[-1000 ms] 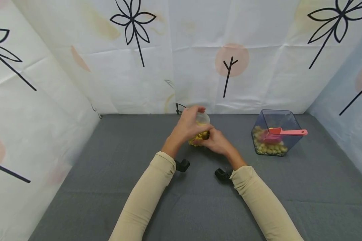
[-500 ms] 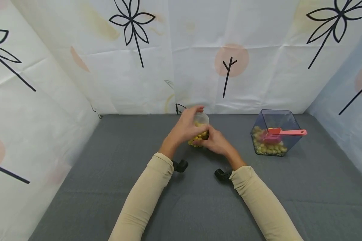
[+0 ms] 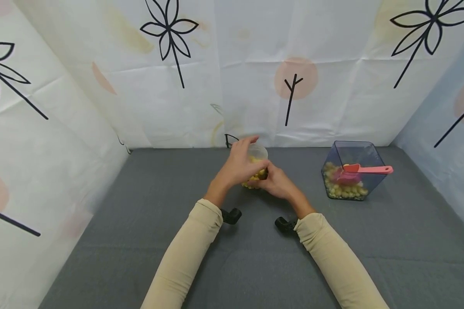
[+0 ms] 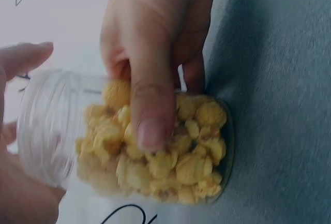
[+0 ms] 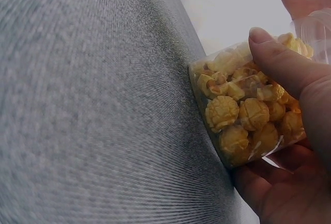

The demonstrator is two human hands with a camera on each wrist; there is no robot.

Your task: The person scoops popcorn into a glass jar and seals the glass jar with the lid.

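A clear jar (image 3: 260, 151) of yellow popcorn (image 4: 165, 162) stands upright on the grey cloth near the back wall. Round its ridged, see-through top (image 4: 49, 125) curves my left hand (image 3: 242, 162), thumb at the front and fingers behind. One left finger stands a little off the rim in the left wrist view. My right hand (image 3: 275, 182) grips the jar's body lower down, the thumb (image 4: 152, 125) pressed flat over the popcorn and the fingers on the far side. In the right wrist view the jar's base (image 5: 209, 115) sits right at the cloth.
To the right stands a bluish see-through square container (image 3: 353, 150) with more popcorn in its bottom. A pink scoop (image 3: 365, 170) rests in it, its handle jutting over the right rim. Patterned white sheets (image 3: 251, 98) hang behind and along both sides of the grey tabletop (image 3: 232, 266).
The left hand has shifted very slightly to the left round the jar's top. The right hand and the square container stay as they were.
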